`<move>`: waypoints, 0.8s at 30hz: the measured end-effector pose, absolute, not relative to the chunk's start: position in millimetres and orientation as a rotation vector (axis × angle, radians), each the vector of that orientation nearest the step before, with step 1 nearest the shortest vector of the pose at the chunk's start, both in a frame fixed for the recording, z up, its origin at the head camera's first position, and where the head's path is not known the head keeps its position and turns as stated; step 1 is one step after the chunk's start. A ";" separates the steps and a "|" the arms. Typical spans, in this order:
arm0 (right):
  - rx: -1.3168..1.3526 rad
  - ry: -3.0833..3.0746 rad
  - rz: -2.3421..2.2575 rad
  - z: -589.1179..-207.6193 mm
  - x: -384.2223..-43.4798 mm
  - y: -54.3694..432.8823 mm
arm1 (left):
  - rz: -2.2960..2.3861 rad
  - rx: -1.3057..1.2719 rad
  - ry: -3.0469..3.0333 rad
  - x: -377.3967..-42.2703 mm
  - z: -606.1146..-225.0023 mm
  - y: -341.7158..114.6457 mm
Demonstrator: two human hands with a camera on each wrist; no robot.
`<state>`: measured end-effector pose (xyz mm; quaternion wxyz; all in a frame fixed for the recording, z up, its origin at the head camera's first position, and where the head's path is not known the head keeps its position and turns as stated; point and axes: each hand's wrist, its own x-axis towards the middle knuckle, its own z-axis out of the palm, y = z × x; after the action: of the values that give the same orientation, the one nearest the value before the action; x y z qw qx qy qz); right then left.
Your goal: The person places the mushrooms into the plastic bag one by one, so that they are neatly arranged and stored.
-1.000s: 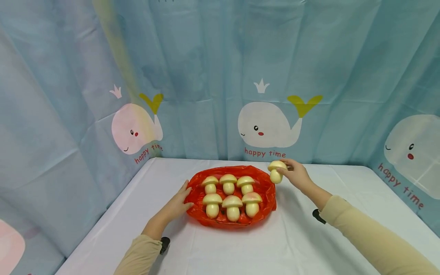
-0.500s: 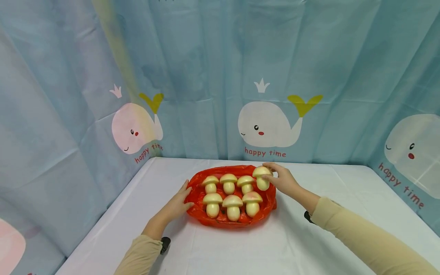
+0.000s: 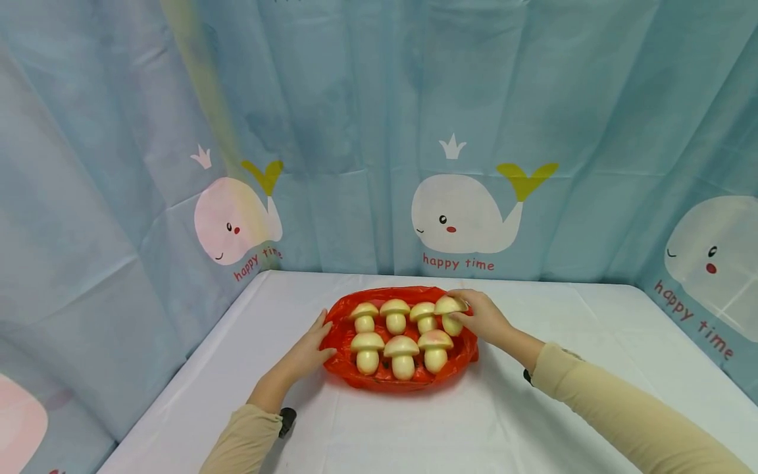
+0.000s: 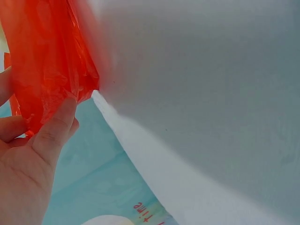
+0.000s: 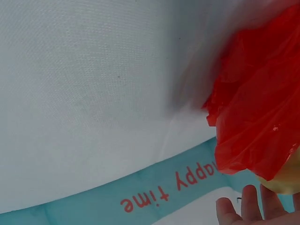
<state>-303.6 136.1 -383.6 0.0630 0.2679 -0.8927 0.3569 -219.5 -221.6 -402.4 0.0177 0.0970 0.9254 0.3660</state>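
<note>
Several smooth, cream-coloured mushrooms [image 3: 403, 357] stand in two rows inside a red plastic bag [image 3: 379, 383], which lies spread wide on the table. My right hand [image 3: 487, 321] grips another mushroom [image 3: 450, 307] by its cap and stem at the back right of the bag, beside the back row. In the right wrist view, part of that mushroom's cap [image 5: 287, 177] shows behind the red plastic, above my fingertips. My left hand [image 3: 304, 351] holds the bag's left rim. The left wrist view shows the thumb [image 4: 55, 126] against the red plastic, with fingers on its other side.
A white cloth covers the table [image 3: 379, 434] around the bag. Behind it hangs a blue curtain [image 3: 355, 217] printed with white whales [image 3: 462, 217]. A dark wrist device [image 3: 287, 421] shows beside my left cuff.
My right hand has carried its mushroom leftward and down, from beyond the bag's right rim into the right end of the back row. My left hand has stayed on the rim.
</note>
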 end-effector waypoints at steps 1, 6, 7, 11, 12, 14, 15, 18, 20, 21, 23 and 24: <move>0.812 -2.698 1.072 -384.1 -303.7 136.0 | 1.135 0.296 2.873 -219.7 -402.2 -221.4; 0.808 -2.698 1.037 -386.8 -304.4 133.7 | 1.134 0.293 2.871 -219.7 -400.8 -220.0; 0.814 -2.693 1.031 -387.2 -304.4 132.9 | 1.134 0.290 2.871 -219.8 -401.2 -220.0; 0.849 -2.674 0.994 -387.0 -302.5 129.8 | 1.141 0.304 2.878 -219.6 -402.3 -220.1; 0.858 -2.670 0.980 -386.6 -301.8 129.4 | 1.145 0.308 2.879 -219.5 -402.4 -220.1; 0.868 -2.671 0.938 -385.6 -300.5 129.3 | 1.151 0.313 2.879 -219.3 -402.4 -220.0; 0.869 -2.675 0.918 -385.3 -300.1 129.3 | 1.150 0.317 2.881 -219.5 -402.6 -220.0; 0.864 -2.695 0.868 -384.6 -300.3 129.3 | 1.145 0.308 2.882 -219.5 -403.0 -220.2; 0.853 -2.721 0.840 -385.0 -301.6 129.3 | 1.139 0.300 2.883 -219.7 -403.4 -220.4; 0.846 -2.734 0.832 -385.1 -302.1 129.4 | 1.139 0.298 2.882 -219.9 -403.4 -220.4; 0.833 -2.765 0.807 -385.7 -302.6 129.3 | 1.142 0.287 2.877 -219.5 -403.5 -220.8; 0.826 -2.780 0.793 -385.8 -302.4 129.5 | 1.145 0.284 2.875 -219.4 -403.4 -220.9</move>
<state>-302.4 129.5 -385.8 0.0674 0.2740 -0.9225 0.2632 -219.4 -220.9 -403.4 0.0173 0.0915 0.9250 0.3683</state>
